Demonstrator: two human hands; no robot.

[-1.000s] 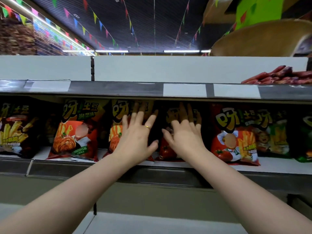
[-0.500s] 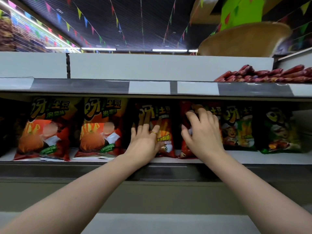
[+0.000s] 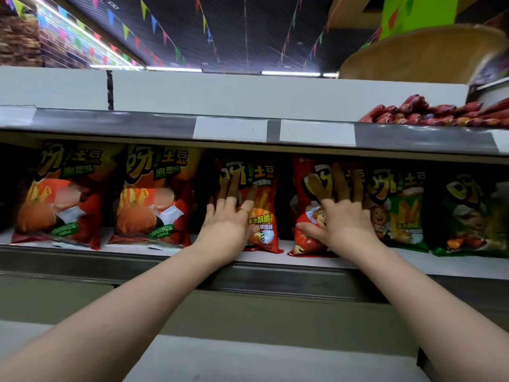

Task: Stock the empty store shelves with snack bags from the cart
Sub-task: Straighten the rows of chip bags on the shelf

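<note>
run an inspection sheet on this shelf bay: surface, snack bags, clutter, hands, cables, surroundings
Surface: shelf, white deck with a grey front rail, bare strip along the front.
Job's things: bags standing in one row, from the left: orange bags, red bag, second red bag, green-and-orange bag, green bag. No cart in view.
Clutter: nothing seen.
Hands: left hand flat on the red bag, fingers straight, ring on one finger; right hand spread on the second red bag, thumb low on it.
Cables: nothing seen.
Surroundings: red sausage packs on the shelf above, blank label strips, pennants, strip light.
</note>
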